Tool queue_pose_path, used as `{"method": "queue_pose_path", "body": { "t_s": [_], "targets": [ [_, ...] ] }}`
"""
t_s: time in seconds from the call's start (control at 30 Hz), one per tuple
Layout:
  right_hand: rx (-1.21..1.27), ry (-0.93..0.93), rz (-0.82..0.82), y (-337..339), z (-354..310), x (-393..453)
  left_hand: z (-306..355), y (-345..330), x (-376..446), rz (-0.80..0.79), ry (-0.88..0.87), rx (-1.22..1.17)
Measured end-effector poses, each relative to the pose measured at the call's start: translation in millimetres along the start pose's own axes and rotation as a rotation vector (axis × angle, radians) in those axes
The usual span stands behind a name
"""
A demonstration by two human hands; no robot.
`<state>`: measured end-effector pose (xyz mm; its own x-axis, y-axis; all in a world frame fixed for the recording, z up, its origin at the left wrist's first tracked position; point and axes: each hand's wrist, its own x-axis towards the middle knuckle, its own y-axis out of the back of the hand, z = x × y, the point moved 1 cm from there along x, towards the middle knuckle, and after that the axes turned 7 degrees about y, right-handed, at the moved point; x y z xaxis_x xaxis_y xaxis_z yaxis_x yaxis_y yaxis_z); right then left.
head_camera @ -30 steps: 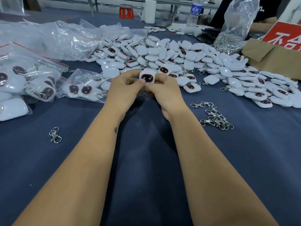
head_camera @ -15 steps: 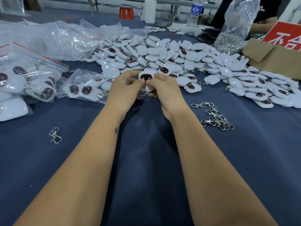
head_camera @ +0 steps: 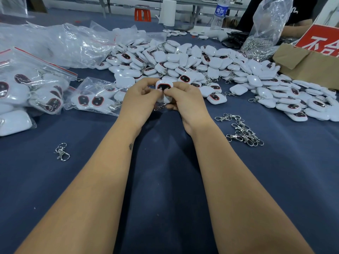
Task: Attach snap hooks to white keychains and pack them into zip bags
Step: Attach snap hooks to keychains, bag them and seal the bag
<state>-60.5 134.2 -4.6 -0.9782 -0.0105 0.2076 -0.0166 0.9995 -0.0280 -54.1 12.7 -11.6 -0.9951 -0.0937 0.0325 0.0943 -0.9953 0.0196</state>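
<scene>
Your left hand [head_camera: 139,99] and right hand [head_camera: 185,101], fingers curled, together pinch one white keychain [head_camera: 163,87] above the blue table [head_camera: 165,180], a snap hook [head_camera: 160,107] dangling beneath, one loose hook [head_camera: 62,152] to your left, and two filled zip bags [head_camera: 93,97] beside the uncounted keychain heap [head_camera: 201,63].

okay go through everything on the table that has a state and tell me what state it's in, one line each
left hand: pinching the held keychain
right hand: pinching the held keychain
held keychain: off the table, snap hook hanging below
small zip bag: holds keychains, lying flat
loose hooks: unattached, clustered
single hook: unattached, apart
water bottle: upright
</scene>
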Motion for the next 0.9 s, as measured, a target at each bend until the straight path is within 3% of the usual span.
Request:
{"method": "queue_pose_path", "body": {
  "t_s": [0.27, 0.63, 0.83, 0.9],
  "targets": [
    [0.002, -0.008, -0.019, -0.7, -0.2, 0.4, 1.2, -0.5, 1.3, 0.034, 0.016, -0.016],
    [-0.022, -0.027, -0.031, -0.8, -0.5, 1.1, 1.3, -3.6, -1.0, 0.085, -0.09, 0.158],
    [0.02, -0.049, -0.008, -0.4, 0.3, 1.8, 3.7, -2.9, -1.2, 0.078, -0.037, 0.083],
    [0.041, -0.059, 0.018, -0.5, 1.0, 2.5, 5.7, -2.3, -1.3, 0.147, -0.028, 0.043]
  ]
}}
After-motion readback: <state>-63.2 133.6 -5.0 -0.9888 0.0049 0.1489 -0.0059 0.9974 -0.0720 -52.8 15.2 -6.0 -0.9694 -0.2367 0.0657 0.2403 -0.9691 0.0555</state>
